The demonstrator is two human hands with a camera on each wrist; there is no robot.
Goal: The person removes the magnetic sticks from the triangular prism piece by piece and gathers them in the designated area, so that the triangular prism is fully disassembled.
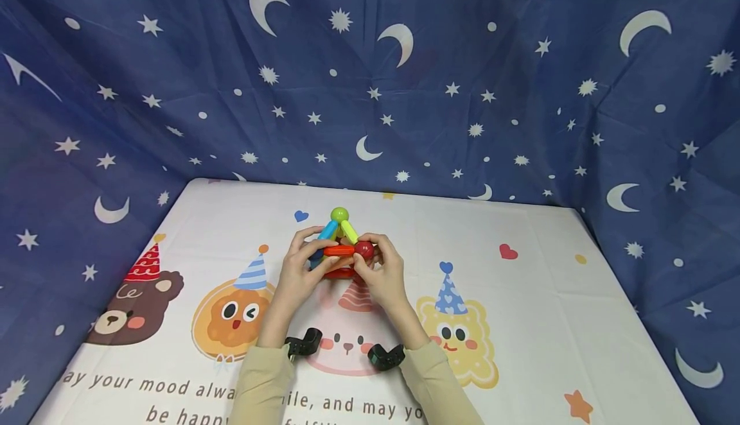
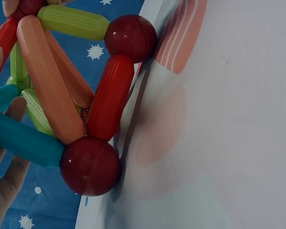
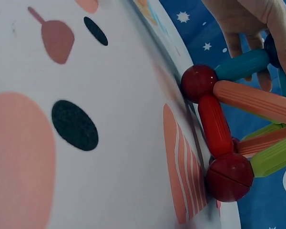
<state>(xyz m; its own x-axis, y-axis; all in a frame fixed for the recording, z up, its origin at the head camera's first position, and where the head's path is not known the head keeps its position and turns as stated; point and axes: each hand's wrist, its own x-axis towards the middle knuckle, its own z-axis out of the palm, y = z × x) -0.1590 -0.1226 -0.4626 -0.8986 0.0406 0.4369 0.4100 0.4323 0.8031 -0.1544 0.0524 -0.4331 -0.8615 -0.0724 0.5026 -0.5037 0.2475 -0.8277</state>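
Between the two hands stands a magnetic ball-and-stick frame, topped by a green ball (image 1: 339, 214) with a blue stick (image 1: 327, 230) and a yellow-green stick (image 1: 349, 232) slanting down. My left hand (image 1: 299, 269) grips its left corner, where a dark blue ball (image 3: 272, 50) joins a red stick (image 1: 339, 251). At that stick's other end, my right hand (image 1: 384, 274) pinches a red ball (image 1: 363, 250) between thumb and fingers. Low down, the left wrist view shows two dark red balls linked by another red stick (image 2: 110, 98); an orange stick (image 2: 50, 78) slants up from one of them.
A white tablecloth (image 1: 537, 322) printed with cartoon faces and lettering covers the table. Behind it hangs a dark blue curtain (image 1: 439, 117) with moons and stars. Black wrist devices (image 1: 386, 357) sit at both beige sleeves (image 1: 263, 380).
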